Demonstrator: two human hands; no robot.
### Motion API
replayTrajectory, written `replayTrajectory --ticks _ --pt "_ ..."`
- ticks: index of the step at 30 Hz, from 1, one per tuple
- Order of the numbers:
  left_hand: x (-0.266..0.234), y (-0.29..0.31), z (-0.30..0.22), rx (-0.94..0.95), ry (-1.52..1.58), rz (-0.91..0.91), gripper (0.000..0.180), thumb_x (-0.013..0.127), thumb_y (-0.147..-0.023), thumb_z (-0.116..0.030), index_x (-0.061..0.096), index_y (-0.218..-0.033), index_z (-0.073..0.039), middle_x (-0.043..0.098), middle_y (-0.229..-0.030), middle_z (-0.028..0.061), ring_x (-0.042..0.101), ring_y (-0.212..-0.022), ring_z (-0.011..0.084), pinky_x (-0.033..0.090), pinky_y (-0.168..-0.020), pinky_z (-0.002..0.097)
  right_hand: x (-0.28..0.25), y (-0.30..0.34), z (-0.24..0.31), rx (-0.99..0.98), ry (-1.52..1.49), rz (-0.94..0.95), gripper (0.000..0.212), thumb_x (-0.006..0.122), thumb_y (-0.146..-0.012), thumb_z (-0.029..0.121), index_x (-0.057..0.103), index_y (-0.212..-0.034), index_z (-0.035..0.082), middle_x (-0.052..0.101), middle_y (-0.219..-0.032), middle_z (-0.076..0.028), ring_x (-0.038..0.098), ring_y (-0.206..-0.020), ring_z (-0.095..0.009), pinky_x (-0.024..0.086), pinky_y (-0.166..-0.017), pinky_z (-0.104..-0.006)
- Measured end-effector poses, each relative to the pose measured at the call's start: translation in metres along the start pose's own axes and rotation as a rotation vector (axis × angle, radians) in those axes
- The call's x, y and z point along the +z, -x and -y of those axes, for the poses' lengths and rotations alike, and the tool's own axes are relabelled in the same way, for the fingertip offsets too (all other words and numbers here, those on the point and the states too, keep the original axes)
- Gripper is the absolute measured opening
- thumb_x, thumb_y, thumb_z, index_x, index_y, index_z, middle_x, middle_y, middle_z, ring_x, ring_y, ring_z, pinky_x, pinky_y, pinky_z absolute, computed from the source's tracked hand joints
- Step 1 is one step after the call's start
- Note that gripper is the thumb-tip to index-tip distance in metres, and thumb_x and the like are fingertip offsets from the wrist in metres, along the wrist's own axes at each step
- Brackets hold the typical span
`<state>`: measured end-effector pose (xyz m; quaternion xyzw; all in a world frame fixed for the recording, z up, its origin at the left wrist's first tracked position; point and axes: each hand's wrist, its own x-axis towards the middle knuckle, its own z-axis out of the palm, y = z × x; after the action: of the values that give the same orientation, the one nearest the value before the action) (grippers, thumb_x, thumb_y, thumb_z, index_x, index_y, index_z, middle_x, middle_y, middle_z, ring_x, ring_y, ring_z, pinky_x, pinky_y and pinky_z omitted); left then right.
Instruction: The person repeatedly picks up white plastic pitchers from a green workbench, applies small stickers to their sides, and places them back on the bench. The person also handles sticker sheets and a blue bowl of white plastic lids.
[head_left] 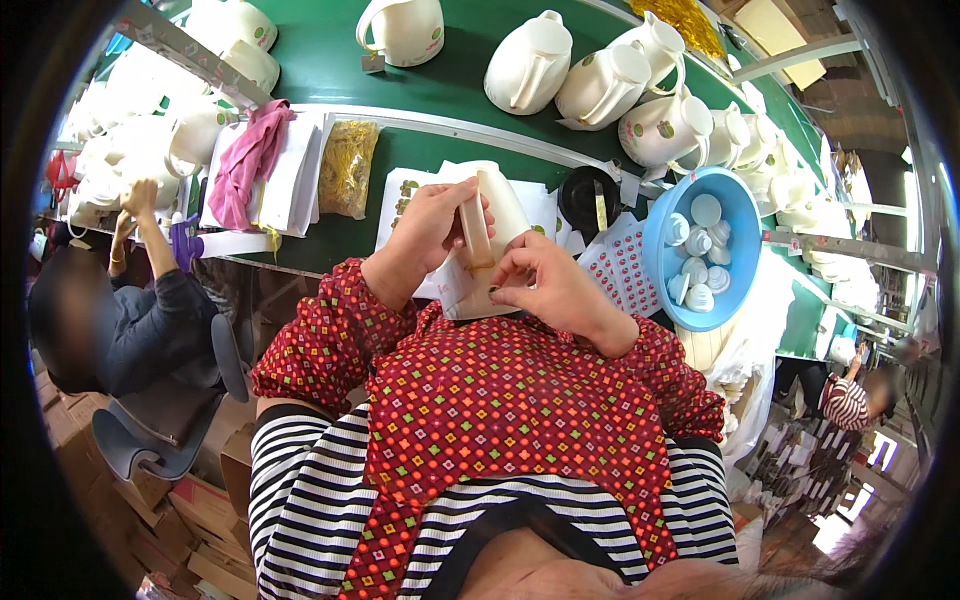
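A cream-white jug point(507, 203) lies tilted against my front at the table's near edge. Its long handle is gripped by my left hand point(425, 235), with the fingers wrapped round it. A small printed paper tag point(455, 287) hangs at the lower end of the handle, where a thin yellow band point(483, 267) goes round it. My right hand point(560, 285) is closed in a pinch over the jug's lower part, beside the band. What sits between those fingertips, if anything, is too small to make out.
A blue basin point(655, 262) of white lids stands right, beside a sticker sheet point(622, 262) and a black round dish point(577, 192). Several finished-looking white jugs point(528, 62) line the green table's far side. Left are a bag of yellow ties point(348, 170), a pink cloth point(252, 165) and a seated co-worker point(160, 325).
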<state>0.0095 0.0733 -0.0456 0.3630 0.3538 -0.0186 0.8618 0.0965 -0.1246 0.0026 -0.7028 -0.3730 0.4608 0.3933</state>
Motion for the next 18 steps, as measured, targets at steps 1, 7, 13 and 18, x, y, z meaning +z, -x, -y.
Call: replayTrajectory --ticks 1,7,13,18 --pt "0.003 0.001 -0.001 -0.011 -0.017 -0.026 0.033 0.056 -0.108 -0.027 0.064 -0.102 0.004 0.070 -0.084 0.0128 0.072 -0.069 0.0229 0.051 -0.051 0.0276 0.001 0.000 -0.001 -0.019 0.060 -0.010 0.016 0.080 -0.081 0.012 0.073 -0.091 0.001 0.059 -0.108 -0.013 0.063 -0.098 -0.025 0.052 -0.088 -0.0346" --pt "0.004 0.002 -0.004 -0.007 -0.056 -0.004 0.034 0.056 -0.108 -0.028 0.065 -0.101 0.004 0.070 -0.084 0.0131 0.071 -0.068 0.0227 0.053 -0.054 0.0279 0.003 -0.002 0.004 0.019 0.077 -0.001 0.016 0.079 -0.079 0.012 0.073 -0.090 0.002 0.057 -0.114 -0.015 0.060 -0.108 -0.032 0.051 -0.095 -0.0384" --pt "0.010 0.003 -0.009 -0.015 -0.056 -0.030 0.034 0.056 -0.108 -0.028 0.065 -0.100 0.004 0.070 -0.083 0.0128 0.071 -0.068 0.0222 0.053 -0.052 0.0273 0.010 -0.001 -0.007 -0.107 0.185 -0.065 0.019 0.083 -0.079 0.012 0.072 -0.092 0.002 0.055 -0.116 -0.014 0.059 -0.109 -0.031 0.051 -0.095 -0.0395" --pt "0.010 0.003 -0.007 0.003 -0.063 -0.031 0.032 0.057 -0.107 -0.029 0.065 -0.094 -0.001 0.069 -0.078 0.0098 0.070 -0.064 0.0191 0.047 -0.048 0.0255 0.012 -0.004 -0.006 -0.043 0.284 -0.122 0.050 0.090 -0.075 0.020 0.065 -0.114 0.003 0.051 -0.120 -0.015 0.056 -0.115 -0.035 0.049 -0.099 -0.0418"
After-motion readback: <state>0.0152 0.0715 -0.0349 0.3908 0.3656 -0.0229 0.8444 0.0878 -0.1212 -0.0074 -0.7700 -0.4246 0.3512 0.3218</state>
